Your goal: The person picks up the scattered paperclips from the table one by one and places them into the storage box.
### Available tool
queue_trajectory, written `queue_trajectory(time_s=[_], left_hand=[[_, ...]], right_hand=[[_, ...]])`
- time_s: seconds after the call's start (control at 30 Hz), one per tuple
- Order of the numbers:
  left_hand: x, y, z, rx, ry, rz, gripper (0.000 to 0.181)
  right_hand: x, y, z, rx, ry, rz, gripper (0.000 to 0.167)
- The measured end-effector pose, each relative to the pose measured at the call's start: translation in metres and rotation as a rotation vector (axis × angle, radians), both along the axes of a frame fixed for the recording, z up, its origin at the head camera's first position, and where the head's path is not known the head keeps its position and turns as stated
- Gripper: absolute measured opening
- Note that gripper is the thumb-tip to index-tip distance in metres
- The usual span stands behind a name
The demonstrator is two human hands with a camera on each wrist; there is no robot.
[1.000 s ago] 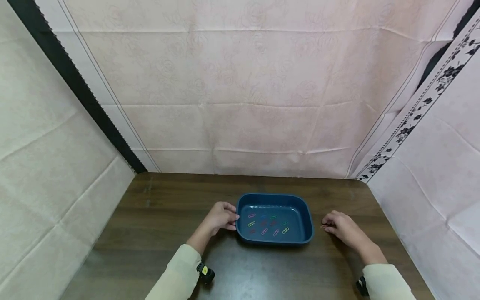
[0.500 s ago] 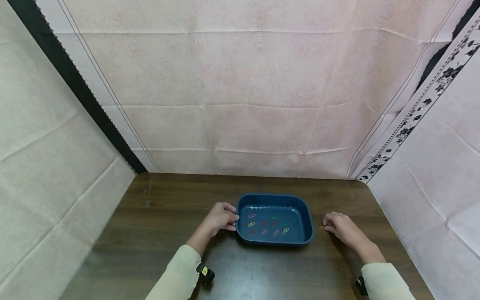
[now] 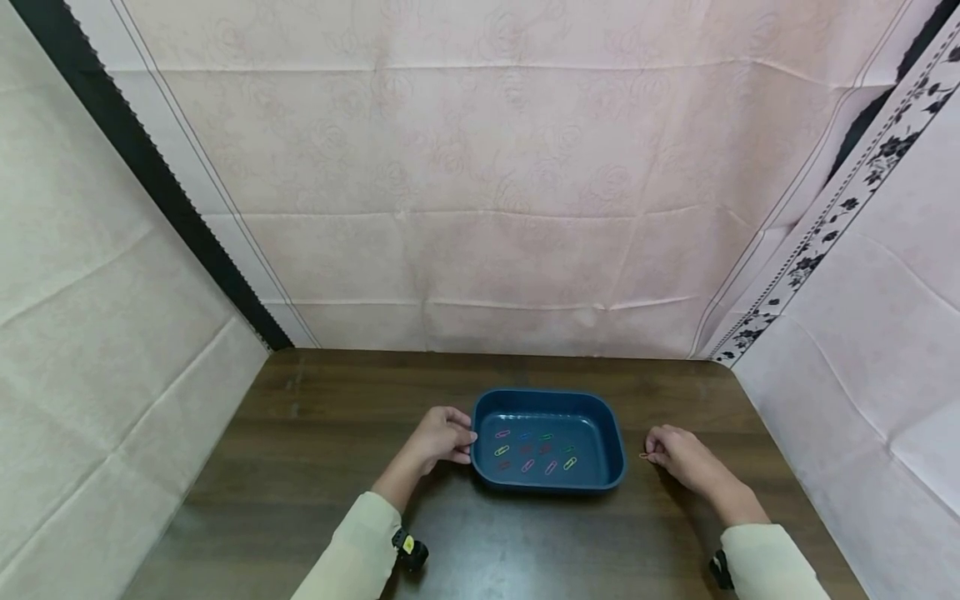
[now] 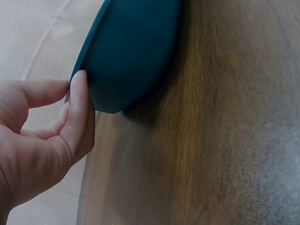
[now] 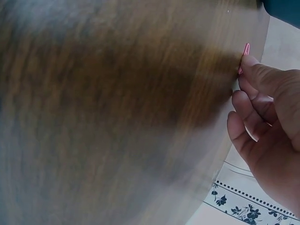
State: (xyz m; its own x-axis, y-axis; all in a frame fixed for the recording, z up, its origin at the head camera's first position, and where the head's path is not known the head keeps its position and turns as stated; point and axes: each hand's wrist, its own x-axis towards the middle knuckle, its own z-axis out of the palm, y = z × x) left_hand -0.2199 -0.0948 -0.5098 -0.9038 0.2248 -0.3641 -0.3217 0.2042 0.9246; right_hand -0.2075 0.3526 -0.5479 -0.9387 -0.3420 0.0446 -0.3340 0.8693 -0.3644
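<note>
A blue rectangular tray (image 3: 549, 485) stands on the wooden table, with several coloured paper clips (image 3: 551, 467) lying spread over its floor. My left hand (image 3: 442, 435) pinches the tray's left rim between thumb and fingers; the left wrist view shows this hand (image 4: 56, 122) at the rim of the tray (image 4: 131, 51). Right of the tray, my right hand (image 3: 684, 457) pinches a pink paper clip (image 5: 246, 48) between thumb and index finger. The other fingers of the right hand (image 5: 272, 112) are loosely curled in the right wrist view.
The brown wooden table (image 3: 345, 467) reaches back to a pale cloth wall (image 3: 480, 250). White cloth walls (image 3: 112, 350) also stand at the sides, the right one with a black floral border (image 3: 810, 262).
Both hands hold nearly the same place, the left on the tray rim and the right with the paper clip. The head view has shifted slightly.
</note>
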Motion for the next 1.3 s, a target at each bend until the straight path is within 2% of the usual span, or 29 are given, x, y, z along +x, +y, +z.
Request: queue_trajectory(time_s=[0.13,0.67,0.9,1.3], left_hand=[[-0.0003,0.0002,-0.0003,0.001,0.002,0.0,0.027],[-0.0015,-0.0003,-0.0005,0.004,-0.008,0.002,0.027],[-0.0013,-0.0006,-0.0009,0.002,-0.01,0.0,0.028],[-0.0016,-0.0007,-0.0011,0.013,-0.003,-0.006,0.028]], right_hand=[[0.0,0.0001,0.0008,-0.009,0.014,0.018,0.024],[0.0011,-0.0028,0.005,-0.02,-0.031,0.013,0.021],[0.0014,-0.0027,0.0049,-0.025,-0.019,0.028,0.024],[0.0025,-0.0025,0.0045,-0.041,-0.046,0.003,0.02]])
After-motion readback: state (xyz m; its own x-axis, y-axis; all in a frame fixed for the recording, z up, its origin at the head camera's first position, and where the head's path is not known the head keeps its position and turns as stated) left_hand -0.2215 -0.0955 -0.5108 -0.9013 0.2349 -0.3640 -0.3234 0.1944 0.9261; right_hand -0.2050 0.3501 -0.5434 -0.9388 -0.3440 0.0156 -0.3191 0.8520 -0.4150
